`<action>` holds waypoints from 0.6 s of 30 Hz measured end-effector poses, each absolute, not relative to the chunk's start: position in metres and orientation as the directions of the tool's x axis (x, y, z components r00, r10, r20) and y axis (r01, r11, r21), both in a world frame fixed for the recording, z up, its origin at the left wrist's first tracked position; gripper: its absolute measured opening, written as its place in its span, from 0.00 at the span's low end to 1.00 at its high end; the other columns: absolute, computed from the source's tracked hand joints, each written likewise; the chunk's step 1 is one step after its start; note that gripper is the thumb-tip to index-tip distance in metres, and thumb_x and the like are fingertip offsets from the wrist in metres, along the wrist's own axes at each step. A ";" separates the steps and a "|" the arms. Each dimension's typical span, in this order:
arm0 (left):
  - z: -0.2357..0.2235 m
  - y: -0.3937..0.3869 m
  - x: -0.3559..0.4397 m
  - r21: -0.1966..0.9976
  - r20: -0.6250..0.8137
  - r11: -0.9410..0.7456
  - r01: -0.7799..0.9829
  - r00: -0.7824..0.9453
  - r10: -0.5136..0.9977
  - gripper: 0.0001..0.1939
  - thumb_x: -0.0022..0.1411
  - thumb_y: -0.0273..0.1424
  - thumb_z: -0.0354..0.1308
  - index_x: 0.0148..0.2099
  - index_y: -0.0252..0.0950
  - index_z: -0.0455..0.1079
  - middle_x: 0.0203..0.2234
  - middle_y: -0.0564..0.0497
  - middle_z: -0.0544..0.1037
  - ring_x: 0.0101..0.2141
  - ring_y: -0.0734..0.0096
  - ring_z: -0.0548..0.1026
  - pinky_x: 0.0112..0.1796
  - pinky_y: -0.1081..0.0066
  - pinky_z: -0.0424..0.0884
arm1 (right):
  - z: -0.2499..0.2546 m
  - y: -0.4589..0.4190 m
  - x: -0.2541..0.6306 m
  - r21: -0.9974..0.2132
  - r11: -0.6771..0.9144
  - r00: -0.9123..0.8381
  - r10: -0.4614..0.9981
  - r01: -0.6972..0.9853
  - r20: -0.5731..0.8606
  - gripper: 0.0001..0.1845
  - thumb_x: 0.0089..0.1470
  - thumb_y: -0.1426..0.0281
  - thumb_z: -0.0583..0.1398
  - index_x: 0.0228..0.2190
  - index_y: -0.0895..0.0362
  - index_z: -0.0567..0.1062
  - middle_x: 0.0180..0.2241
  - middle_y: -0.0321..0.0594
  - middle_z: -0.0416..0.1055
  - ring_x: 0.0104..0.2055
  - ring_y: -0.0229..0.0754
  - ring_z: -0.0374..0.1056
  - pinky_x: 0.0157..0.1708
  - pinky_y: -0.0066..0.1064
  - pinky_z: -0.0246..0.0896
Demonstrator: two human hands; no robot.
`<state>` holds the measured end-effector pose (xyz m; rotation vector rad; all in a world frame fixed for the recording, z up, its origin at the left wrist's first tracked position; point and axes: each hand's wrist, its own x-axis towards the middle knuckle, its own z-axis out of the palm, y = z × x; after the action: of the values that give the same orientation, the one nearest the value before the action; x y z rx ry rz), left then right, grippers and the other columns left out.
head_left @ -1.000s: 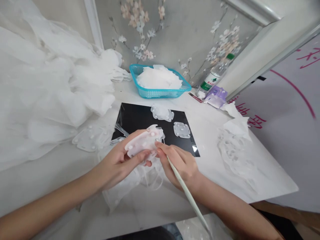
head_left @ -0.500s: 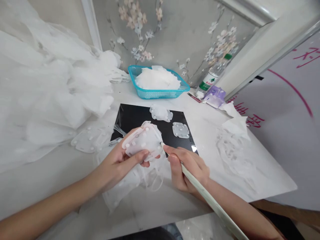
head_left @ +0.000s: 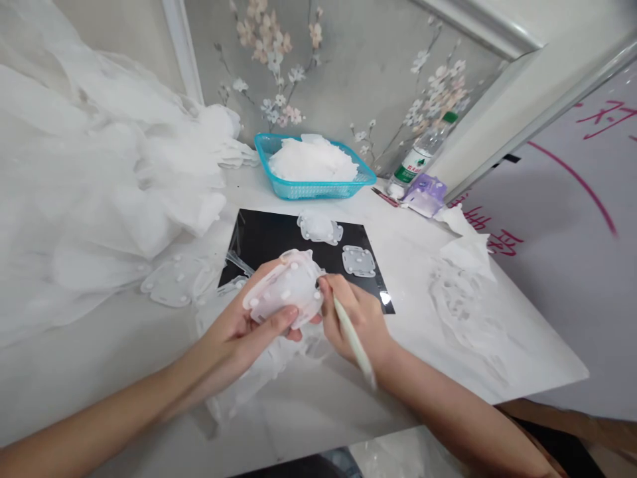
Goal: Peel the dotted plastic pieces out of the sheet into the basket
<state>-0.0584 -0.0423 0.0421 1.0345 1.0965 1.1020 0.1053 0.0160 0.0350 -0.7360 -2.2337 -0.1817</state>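
White tabletop bears a black rectangular sheet; near it, fingers of the left hand pinch a translucent white-dotted piece; the right hand grips a slim pale-green stick at its right side.

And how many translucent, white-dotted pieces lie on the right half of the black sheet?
2: rear piece at the back edge of the black sheet, front piece near its right edge. The right hand may hide more.

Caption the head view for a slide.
Left hand holds a translucent white-dotted sheet; the right hand grips a slender pale tool at its edge.
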 end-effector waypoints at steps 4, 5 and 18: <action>0.046 -0.040 -0.062 0.980 -0.085 0.108 -0.169 0.141 0.986 0.30 0.59 0.33 0.57 0.61 0.47 0.49 0.35 0.52 0.74 0.28 0.74 0.74 0.30 0.74 0.73 | 0.037 0.020 0.109 -0.227 0.807 -0.426 0.500 0.546 0.754 0.08 0.57 0.78 0.51 0.31 0.58 0.69 0.24 0.38 0.73 0.23 0.34 0.68 0.23 0.23 0.61; 0.046 -0.040 -0.063 0.979 -0.066 0.091 -0.184 0.137 0.988 0.30 0.59 0.33 0.57 0.60 0.47 0.48 0.35 0.52 0.74 0.28 0.74 0.74 0.29 0.74 0.72 | 0.038 0.019 0.111 -0.267 0.806 -0.399 0.513 0.528 0.760 0.08 0.57 0.77 0.52 0.32 0.58 0.70 0.24 0.37 0.74 0.23 0.34 0.69 0.24 0.22 0.61; 0.050 -0.037 -0.069 0.963 -0.161 0.179 -0.201 0.103 0.982 0.32 0.59 0.32 0.57 0.62 0.45 0.46 0.28 0.55 0.77 0.27 0.72 0.73 0.29 0.73 0.68 | 0.033 0.003 0.117 -0.599 0.785 -0.021 0.609 0.161 0.793 0.09 0.60 0.69 0.48 0.40 0.54 0.66 0.28 0.36 0.70 0.16 0.32 0.61 0.15 0.27 0.59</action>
<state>-0.0691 -0.0368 0.0495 0.9706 1.0697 1.1143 0.1167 0.0028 0.0326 -0.6331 -1.5792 0.3979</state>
